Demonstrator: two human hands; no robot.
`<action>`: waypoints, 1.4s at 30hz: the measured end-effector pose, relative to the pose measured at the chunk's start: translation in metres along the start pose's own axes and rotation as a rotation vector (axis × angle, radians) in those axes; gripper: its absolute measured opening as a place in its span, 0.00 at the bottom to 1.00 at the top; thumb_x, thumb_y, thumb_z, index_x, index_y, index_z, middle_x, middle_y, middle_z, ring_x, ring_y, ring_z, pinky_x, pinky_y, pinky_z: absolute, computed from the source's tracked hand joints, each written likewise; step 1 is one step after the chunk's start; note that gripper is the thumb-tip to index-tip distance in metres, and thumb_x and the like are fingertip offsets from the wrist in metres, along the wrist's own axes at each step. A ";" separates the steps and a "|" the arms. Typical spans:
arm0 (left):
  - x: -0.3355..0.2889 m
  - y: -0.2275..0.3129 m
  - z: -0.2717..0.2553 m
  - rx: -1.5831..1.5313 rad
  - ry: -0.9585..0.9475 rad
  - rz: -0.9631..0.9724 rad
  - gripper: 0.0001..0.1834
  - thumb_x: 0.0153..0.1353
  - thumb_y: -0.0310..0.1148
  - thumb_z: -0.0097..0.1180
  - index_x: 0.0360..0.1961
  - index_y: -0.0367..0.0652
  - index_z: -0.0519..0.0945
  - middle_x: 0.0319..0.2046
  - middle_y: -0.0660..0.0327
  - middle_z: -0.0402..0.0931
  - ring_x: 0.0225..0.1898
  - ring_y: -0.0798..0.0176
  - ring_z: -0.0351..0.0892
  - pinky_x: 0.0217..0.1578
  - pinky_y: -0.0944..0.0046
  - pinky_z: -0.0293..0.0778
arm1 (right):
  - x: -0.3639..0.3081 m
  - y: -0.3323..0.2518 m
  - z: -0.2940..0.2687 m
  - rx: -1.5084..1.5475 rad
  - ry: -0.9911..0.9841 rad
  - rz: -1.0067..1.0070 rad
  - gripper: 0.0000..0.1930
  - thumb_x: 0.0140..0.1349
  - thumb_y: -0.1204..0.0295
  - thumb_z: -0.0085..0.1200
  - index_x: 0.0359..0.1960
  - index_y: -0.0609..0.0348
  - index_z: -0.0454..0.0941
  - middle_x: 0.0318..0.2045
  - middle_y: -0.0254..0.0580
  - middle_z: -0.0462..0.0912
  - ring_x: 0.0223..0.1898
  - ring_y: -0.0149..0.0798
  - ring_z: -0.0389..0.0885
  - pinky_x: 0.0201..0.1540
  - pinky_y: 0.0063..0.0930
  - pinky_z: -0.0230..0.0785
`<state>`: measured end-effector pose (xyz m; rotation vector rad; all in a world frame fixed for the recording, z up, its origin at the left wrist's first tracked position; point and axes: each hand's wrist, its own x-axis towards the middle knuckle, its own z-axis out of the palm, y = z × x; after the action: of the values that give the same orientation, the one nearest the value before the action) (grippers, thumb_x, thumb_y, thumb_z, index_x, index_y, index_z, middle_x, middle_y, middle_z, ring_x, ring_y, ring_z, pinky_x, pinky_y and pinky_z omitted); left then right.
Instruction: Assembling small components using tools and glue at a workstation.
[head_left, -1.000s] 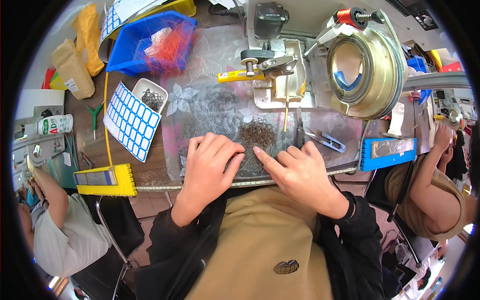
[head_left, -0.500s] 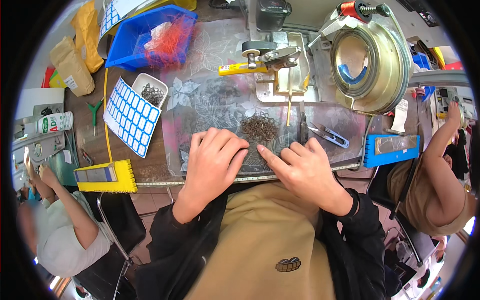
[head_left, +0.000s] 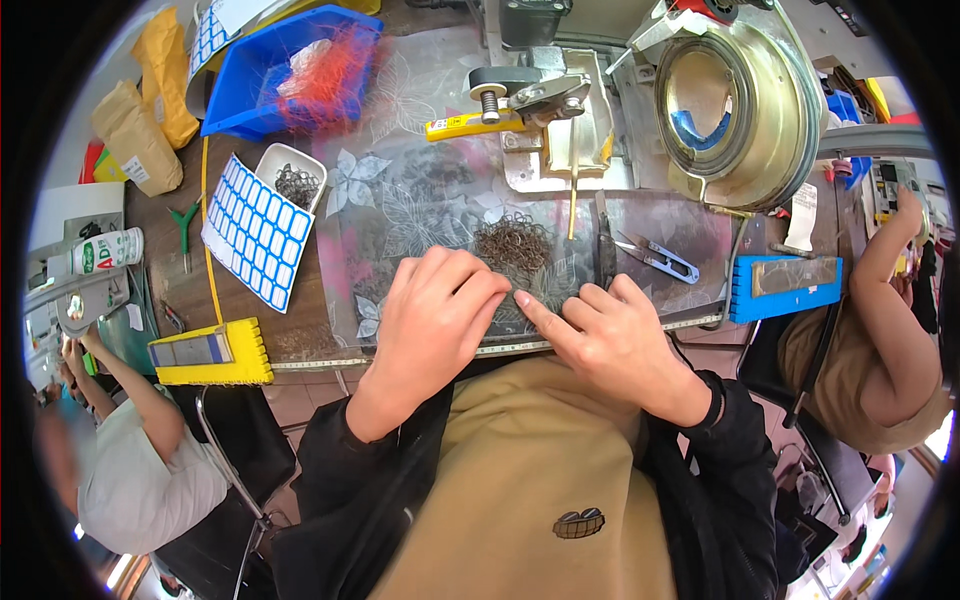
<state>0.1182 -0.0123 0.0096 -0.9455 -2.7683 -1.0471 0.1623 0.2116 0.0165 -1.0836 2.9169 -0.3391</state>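
Left hand [head_left: 435,315] half-curled, fingertips bunched; right hand [head_left: 605,340] with index finger extended, others bent; cannot tell whether gripping anything; just beyond both, nearer the left hand, dark wire pile [head_left: 513,243], without clear long axis.

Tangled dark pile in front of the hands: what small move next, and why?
Perhaps nudge the right hand forward to tease one piece from the tangled dark pile: its extended index finger lies close to the pile's near side, and the left hand is beside that fingertip. Whether either holds anything is too small to tell.
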 end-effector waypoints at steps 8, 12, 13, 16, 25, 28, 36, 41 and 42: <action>0.016 0.001 0.007 0.063 -0.071 0.089 0.09 0.51 0.25 0.64 0.35 0.45 0.81 0.33 0.65 0.74 0.38 0.58 0.74 0.38 0.59 0.66 | 0.000 0.002 0.005 0.008 0.065 0.015 0.24 0.52 0.71 0.61 0.55 0.50 0.82 0.19 0.27 0.66 0.25 0.31 0.68 0.30 0.31 0.54; 0.020 0.003 0.007 0.109 -0.128 0.127 0.12 0.47 0.25 0.64 0.35 0.47 0.81 0.34 0.66 0.73 0.40 0.59 0.73 0.38 0.59 0.66 | -0.001 0.002 0.002 0.030 0.002 0.006 0.25 0.54 0.71 0.54 0.57 0.54 0.80 0.23 0.30 0.74 0.29 0.33 0.73 0.33 0.32 0.59; 0.021 0.004 0.006 0.109 -0.131 0.129 0.12 0.47 0.25 0.64 0.35 0.47 0.81 0.34 0.66 0.73 0.40 0.59 0.73 0.38 0.59 0.66 | -0.001 0.002 0.002 0.038 0.012 0.002 0.25 0.54 0.71 0.54 0.57 0.54 0.80 0.23 0.31 0.73 0.29 0.33 0.74 0.33 0.32 0.59; 0.023 0.004 0.005 0.140 -0.175 0.133 0.12 0.46 0.25 0.64 0.35 0.48 0.82 0.35 0.67 0.74 0.41 0.60 0.73 0.39 0.59 0.66 | -0.002 0.002 0.002 0.032 -0.006 0.001 0.25 0.54 0.71 0.54 0.57 0.54 0.80 0.23 0.32 0.73 0.30 0.34 0.74 0.34 0.32 0.59; 0.026 0.002 0.000 0.212 -0.181 0.221 0.11 0.45 0.28 0.65 0.32 0.49 0.81 0.38 0.69 0.77 0.44 0.61 0.74 0.41 0.59 0.68 | -0.003 0.005 0.009 0.029 0.085 -0.009 0.25 0.50 0.70 0.57 0.54 0.50 0.82 0.21 0.27 0.66 0.27 0.31 0.69 0.30 0.30 0.55; 0.027 0.003 -0.001 0.217 -0.165 0.250 0.10 0.45 0.28 0.65 0.32 0.49 0.81 0.38 0.69 0.77 0.45 0.61 0.74 0.42 0.59 0.69 | -0.003 0.005 0.009 0.030 0.085 -0.009 0.25 0.50 0.70 0.57 0.55 0.50 0.82 0.21 0.27 0.66 0.27 0.31 0.69 0.30 0.30 0.55; 0.025 0.000 0.000 0.200 -0.158 0.242 0.10 0.46 0.28 0.66 0.31 0.45 0.80 0.38 0.66 0.77 0.45 0.58 0.74 0.42 0.58 0.69 | -0.004 0.005 0.010 0.039 0.093 -0.005 0.26 0.52 0.70 0.56 0.56 0.47 0.82 0.20 0.26 0.66 0.26 0.30 0.68 0.30 0.30 0.55; 0.026 -0.001 -0.006 0.112 -0.095 0.158 0.09 0.48 0.25 0.66 0.31 0.44 0.80 0.37 0.64 0.76 0.44 0.56 0.74 0.43 0.56 0.69 | -0.005 0.006 0.005 0.049 0.024 -0.023 0.27 0.53 0.69 0.54 0.59 0.50 0.80 0.22 0.30 0.73 0.29 0.33 0.73 0.33 0.32 0.58; 0.027 -0.002 -0.008 0.087 -0.078 0.125 0.08 0.49 0.24 0.66 0.31 0.43 0.80 0.36 0.63 0.76 0.44 0.55 0.73 0.43 0.56 0.69 | -0.005 0.007 0.004 0.059 0.032 -0.025 0.26 0.53 0.69 0.55 0.58 0.50 0.81 0.22 0.29 0.73 0.29 0.33 0.73 0.33 0.31 0.58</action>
<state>0.0938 -0.0035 0.0209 -1.1539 -2.7470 -0.8835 0.1621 0.2189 0.0110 -1.1177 2.9031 -0.4444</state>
